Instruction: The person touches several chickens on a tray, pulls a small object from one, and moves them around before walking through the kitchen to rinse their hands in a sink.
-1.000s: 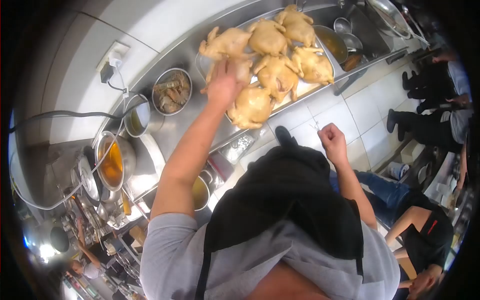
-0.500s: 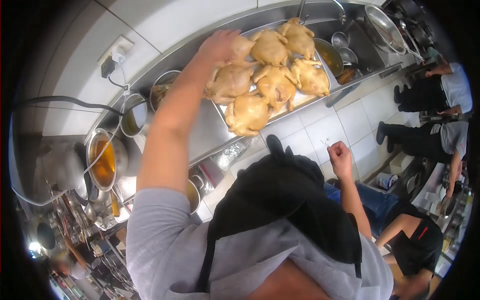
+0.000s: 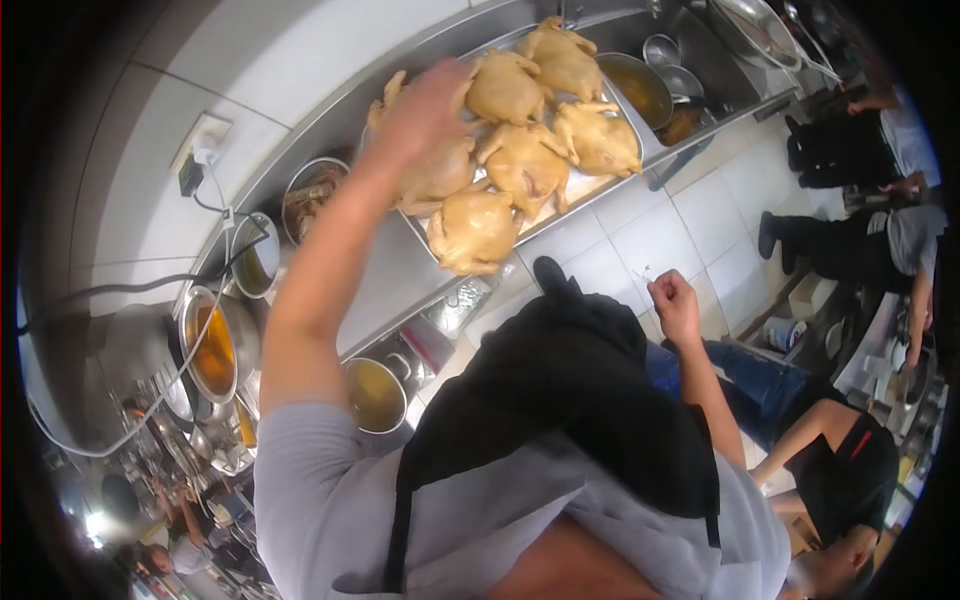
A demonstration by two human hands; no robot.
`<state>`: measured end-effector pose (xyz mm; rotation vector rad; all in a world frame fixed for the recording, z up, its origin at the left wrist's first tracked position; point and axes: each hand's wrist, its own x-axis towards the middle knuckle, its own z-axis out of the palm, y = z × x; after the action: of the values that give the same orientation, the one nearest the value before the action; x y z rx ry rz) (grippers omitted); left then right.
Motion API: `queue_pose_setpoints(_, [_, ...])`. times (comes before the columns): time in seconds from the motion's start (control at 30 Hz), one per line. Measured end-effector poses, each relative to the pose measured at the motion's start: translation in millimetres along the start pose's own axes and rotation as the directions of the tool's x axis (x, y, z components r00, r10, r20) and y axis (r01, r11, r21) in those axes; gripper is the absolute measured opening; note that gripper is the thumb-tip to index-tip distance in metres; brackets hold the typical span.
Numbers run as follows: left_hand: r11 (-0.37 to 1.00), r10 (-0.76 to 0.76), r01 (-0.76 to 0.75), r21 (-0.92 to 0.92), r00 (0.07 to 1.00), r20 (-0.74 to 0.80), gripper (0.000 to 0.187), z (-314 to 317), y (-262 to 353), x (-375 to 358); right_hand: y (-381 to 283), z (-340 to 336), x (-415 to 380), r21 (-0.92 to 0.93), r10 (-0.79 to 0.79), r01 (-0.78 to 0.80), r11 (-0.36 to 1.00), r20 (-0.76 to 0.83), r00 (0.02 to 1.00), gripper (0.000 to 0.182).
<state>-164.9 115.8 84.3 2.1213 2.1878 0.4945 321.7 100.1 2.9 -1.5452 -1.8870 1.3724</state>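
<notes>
Six whole chickens lie on the metal tray (image 3: pixel 590 185) that sits on the steel counter (image 3: pixel 385 265), and my left hand (image 3: pixel 425 100) is down on the one at the tray's far left corner (image 3: pixel 435 170), palm spread over its back. My fingers curl over the bird, but from here I cannot tell whether they actually clamp it or only rest on it. That chicken touches its neighbours, with another bird (image 3: pixel 472 228) just beside it at the tray's near left corner, partly hanging over the rim. Two more sit along the far edge (image 3: pixel 508 88) (image 3: pixel 560 58) and two in the middle toward the right (image 3: pixel 525 160) (image 3: pixel 598 138). My right hand (image 3: pixel 676 305) is held well apart from the tray, out past the counter's front edge over the tiled floor (image 3: pixel 690 215), closed into a loose fist; something thin pokes from it, too small to make out. On the counter left of the tray stand a bowl of dark pieces (image 3: pixel 308 195), a smaller bowl (image 3: pixel 252 255) and a pot of orange broth (image 3: pixel 215 345). Beyond the tray's right end a sink (image 3: pixel 720 60) holds a pan and ladles. Other people in dark clothes sit along the right side.
</notes>
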Motion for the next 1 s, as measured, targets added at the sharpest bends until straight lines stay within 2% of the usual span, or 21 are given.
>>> queue_pose_setpoints(0.03, [0.995, 0.075, -0.079, -0.057, 0.994, -0.076, 0.076, 3.6, 27.5, -8.2, 2.3, -0.4, 1.0, 0.010, 0.016, -0.016, 1.000, 0.002, 1.000, 0.017])
queue_pose_setpoints(0.1, [0.985, 0.061, -0.031, -0.170, 0.983, 0.174, 0.068, 18.5, 80.1, -27.3, 2.7, 0.8, 5.7, 0.026, 0.030, -0.030, 0.999, 0.001, 1.000, 0.017])
queue_pose_setpoints(0.17, [0.979, 0.194, -0.195, 0.058, 0.981, 0.026, 0.064, 52.9, 117.4, -46.4, 1.2, 4.8, 7.4, 0.068, -0.006, 0.004, 0.998, 0.027, 1.000, 0.017])
queue_pose_setpoints(0.37, [0.982, 0.076, -0.096, 0.165, 0.989, 0.123, 0.057, 108.3, 127.7, -57.2, -4.8, 14.2, 17.1, 0.139, -0.066, 0.058, 0.989, 0.050, 0.997, 0.017])
queue_pose_setpoints(0.53, [0.966, 0.075, -0.104, 0.236, 0.989, 0.129, 0.057, 108.0, 130.2, -52.9, 0.8, 15.5, 14.7, 0.137, -0.058, 0.052, 0.989, 0.044, 0.997, 0.018])
queue_pose_setpoints(0.6, [0.951, 0.073, -0.089, 0.295, 0.995, 0.065, 0.057, 107.6, 134.0, -49.5, 2.3, 14.0, 12.4, 0.119, -0.033, 0.028, 0.993, 0.048, 0.998, 0.019])
queue_pose_setpoints(0.83, [0.962, 0.060, -0.087, 0.259, 0.992, 0.113, 0.059, 101.1, 140.3, -41.8, 5.2, 12.4, 15.0, 0.125, -0.059, 0.056, 0.991, 0.023, 0.998, 0.018])
queue_pose_setpoints(0.9, [0.989, 0.022, -0.028, 0.145, 0.999, 0.044, 0.062, 90.9, 151.5, -35.7, 6.3, 11.2, 15.5, 0.135, -0.043, 0.041, 0.990, 0.017, 0.999, 0.018])
queue_pose_setpoints(0.93, [0.989, 0.030, -0.036, 0.144, 0.998, 0.046, 0.062, 88.5, 155.3, -26.4, 7.5, 10.8, 16.2, 0.138, -0.040, 0.038, 0.990, 0.011, 0.999, 0.018])
queue_pose_setpoints(1.0, [0.984, 0.179, -0.179, 0.001, 0.980, -0.085, 0.067, 91.3, 161.3, -1.5, 10.7, 8.9, 16.6, 0.147, -0.049, 0.049, 0.988, -0.006, 0.999, 0.018])
